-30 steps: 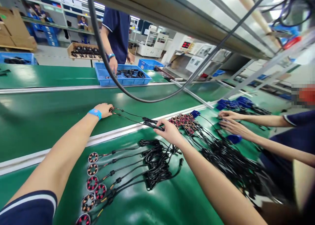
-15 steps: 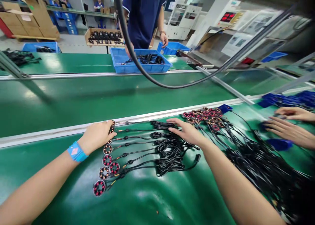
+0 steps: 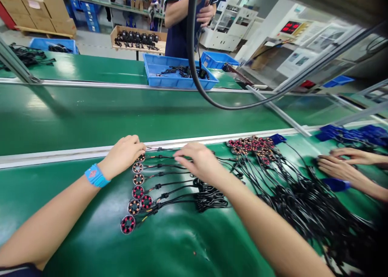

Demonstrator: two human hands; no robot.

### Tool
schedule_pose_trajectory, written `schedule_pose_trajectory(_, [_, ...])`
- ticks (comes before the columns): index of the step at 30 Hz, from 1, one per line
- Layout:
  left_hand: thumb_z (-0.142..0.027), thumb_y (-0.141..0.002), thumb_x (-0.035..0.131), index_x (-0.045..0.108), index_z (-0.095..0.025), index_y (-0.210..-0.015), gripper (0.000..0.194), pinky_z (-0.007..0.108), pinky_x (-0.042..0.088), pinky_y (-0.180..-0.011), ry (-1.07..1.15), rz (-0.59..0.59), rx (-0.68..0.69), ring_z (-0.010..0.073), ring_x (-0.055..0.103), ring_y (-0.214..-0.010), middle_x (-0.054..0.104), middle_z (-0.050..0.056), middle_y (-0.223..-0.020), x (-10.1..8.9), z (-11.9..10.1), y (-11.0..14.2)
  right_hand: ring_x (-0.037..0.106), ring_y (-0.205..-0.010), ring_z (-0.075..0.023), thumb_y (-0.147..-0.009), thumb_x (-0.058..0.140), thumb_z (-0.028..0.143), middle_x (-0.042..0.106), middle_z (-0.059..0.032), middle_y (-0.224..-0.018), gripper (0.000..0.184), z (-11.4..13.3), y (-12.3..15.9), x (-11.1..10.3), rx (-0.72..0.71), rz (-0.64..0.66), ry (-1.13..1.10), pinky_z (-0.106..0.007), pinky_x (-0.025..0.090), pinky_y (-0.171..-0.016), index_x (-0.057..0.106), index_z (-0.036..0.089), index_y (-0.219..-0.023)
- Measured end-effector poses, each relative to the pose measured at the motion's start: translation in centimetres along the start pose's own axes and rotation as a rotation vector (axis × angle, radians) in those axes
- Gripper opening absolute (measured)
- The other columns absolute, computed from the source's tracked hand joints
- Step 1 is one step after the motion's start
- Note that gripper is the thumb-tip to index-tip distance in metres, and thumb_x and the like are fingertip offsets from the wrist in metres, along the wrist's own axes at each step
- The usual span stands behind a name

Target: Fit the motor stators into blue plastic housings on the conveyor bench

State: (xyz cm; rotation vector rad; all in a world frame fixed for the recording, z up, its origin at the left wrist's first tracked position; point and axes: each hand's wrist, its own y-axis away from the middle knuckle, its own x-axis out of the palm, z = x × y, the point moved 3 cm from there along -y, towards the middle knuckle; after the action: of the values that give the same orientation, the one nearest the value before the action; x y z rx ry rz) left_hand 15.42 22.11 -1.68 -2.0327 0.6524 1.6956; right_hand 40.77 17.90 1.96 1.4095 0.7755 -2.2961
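My left hand (image 3: 125, 153), a blue band on its wrist, has its fingers closed at the far end of a column of ring-shaped motor stators; the stator in its grasp is mostly hidden. Below it, stators with red or copper windings (image 3: 138, 192) lie nearly in line, one set off to the right. Thin black leads (image 3: 159, 174) run rightward from them to folded black cable bundles (image 3: 209, 198). Above the far leads hovers my right hand (image 3: 198, 161), thumb and fingers apart; it partly covers the bundles.
A pile of stators (image 3: 254, 145) with tangled black cables (image 3: 315, 192) lies to the right. Another person's hands (image 3: 345, 165) work there near blue pieces (image 3: 357, 133). Across the green belt (image 3: 100, 115), a person stands behind a blue bin (image 3: 182, 83). A thick cable (image 3: 218, 105) hangs in front.
My right hand has moved left from the cable bundles to above the leads. My left hand stays at the far stators. The person across has raised their hands from the bin.
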Motion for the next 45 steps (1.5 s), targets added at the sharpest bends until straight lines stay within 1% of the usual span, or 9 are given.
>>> schedule_pose_trajectory(7, [-0.028, -0.1, 0.051, 0.075, -0.022, -0.09, 0.026, 0.035, 0.042, -0.077, 0.02, 0.087, 0.123, 0.0242, 0.054, -0.087, 0.055, 0.008, -0.091, 0.7, 0.2, -2.0, 0.054, -0.092, -0.0237, -0.103, 0.056, 0.028, 0.063, -0.0091, -0.094, 0.023, 0.2, -3.9, 8.4, 0.031, 0.201, 0.197, -0.038, 0.042, -0.087, 0.077, 0.019, -0.106])
schedule_pose_trajectory(20, [-0.028, -0.09, 0.065, 0.076, -0.024, -0.087, 0.012, 0.031, 0.049, -0.084, 0.348, 0.065, 0.061, 0.0205, 0.062, -0.091, 0.06, 0.004, -0.092, 1.0, 0.4, -2.5, 0.054, -0.096, -0.0258, -0.097, 0.067, 0.026, 0.062, -0.0097, -0.097, 0.017, -0.1, -3.7, 8.5, 0.065, 0.212, 0.112, -0.04, 0.043, -0.089, 0.077, 0.018, -0.108])
schedule_pose_trajectory(24, [-0.047, -0.099, 0.053, 0.066, -0.023, -0.126, 0.038, 0.037, 0.051, -0.094, 0.454, -0.3, -0.081, 0.0228, 0.063, -0.106, 0.064, 0.008, -0.118, -2.3, 1.8, -1.9, 0.056, -0.091, -0.0245, -0.095, 0.07, 0.029, 0.064, -0.0085, -0.094, 0.024, 1.2, -3.5, 4.6, 0.012, -0.014, 0.044, -0.039, 0.046, -0.085, 0.073, 0.018, -0.116])
schedule_pose_trajectory(27, [-0.062, -0.101, 0.043, 0.043, -0.024, -0.149, 0.061, 0.042, 0.042, -0.114, 0.71, -0.795, -0.124, 0.025, 0.052, -0.134, 0.05, 0.011, -0.151, -7.9, 2.7, -1.3, 0.058, -0.084, -0.0207, -0.098, 0.064, 0.026, 0.066, -0.0046, -0.087, 0.013, 3.5, -3.7, -0.9, -0.095, -0.334, -0.054, -0.037, 0.048, -0.079, 0.072, 0.021, -0.107])
schedule_pose_trajectory(29, [-0.068, -0.102, 0.033, 0.027, -0.028, -0.158, 0.069, 0.042, 0.026, -0.126, 0.876, -0.934, -0.04, 0.0227, 0.033, -0.152, 0.032, 0.008, -0.165, -11.8, 2.1, -1.7, 0.06, -0.085, -0.0204, -0.099, 0.063, 0.027, 0.067, -0.0036, -0.088, 0.01, 5.3, -4.2, -4.6, -0.14, -0.548, -0.091, -0.037, 0.05, -0.08, 0.071, 0.024, -0.104])
schedule_pose_trajectory(32, [-0.067, -0.104, 0.023, 0.019, -0.029, -0.16, 0.068, 0.04, 0.018, -0.129, 1.072, -0.924, 0.096, 0.0179, 0.028, -0.154, 0.034, 0.006, -0.165, -17.0, -0.6, -3.1, 0.063, -0.096, -0.0225, -0.1, 0.06, 0.035, 0.069, -0.0055, -0.1, 0.014, 7.5, -6.2, -9.2, -0.157, -0.81, -0.175, -0.04, 0.052, -0.089, 0.07, 0.025, -0.104])
schedule_pose_trajectory(36, [-0.057, -0.104, 0.042, 0.04, -0.019, -0.15, 0.06, 0.042, 0.032, -0.121, 1.24, -0.818, 0.291, 0.022, 0.051, -0.138, 0.061, 0.012, -0.14, -21.0, -5.5, -4.5, 0.064, -0.103, -0.0198, -0.098, 0.056, 0.052, 0.068, -0.006, -0.108, 0.034, 8.7, -11.1, -13.6, -0.145, -0.962, -0.53, -0.037, 0.052, -0.096, 0.066, 0.021, -0.11])
schedule_pose_trajectory(40, [-0.036, -0.101, 0.054, 0.064, -0.013, -0.112, 0.027, 0.029, 0.047, -0.093, 1.366, -0.762, 0.431, 0.0148, 0.062, -0.09, 0.065, 0.003, -0.087, -22.6, -9.0, -3.2, 0.065, -0.103, -0.0194, -0.093, 0.056, 0.066, 0.066, -0.008, -0.107, 0.052, 9.1, -15.4, -16.3, 0.01, -0.829, -1.015, -0.034, 0.056, -0.091, 0.064, 0.017, -0.107])
schedule_pose_trajectory(45, [-0.031, -0.103, 0.051, 0.066, -0.016, -0.101, 0.021, 0.024, 0.044, -0.082, 1.517, -0.713, 0.378, 0.0116, 0.056, -0.081, 0.061, 0.0, -0.081, -21.9, -10.7, 2.5, 0.067, -0.096, -0.0191, -0.09, 0.05, 0.077, 0.068, -0.0088, -0.104, 0.062, 11.7, -16.7, -17.9, 0.104, -0.638, -1.438, -0.03, 0.063, -0.077, 0.065, 0.017, -0.102])
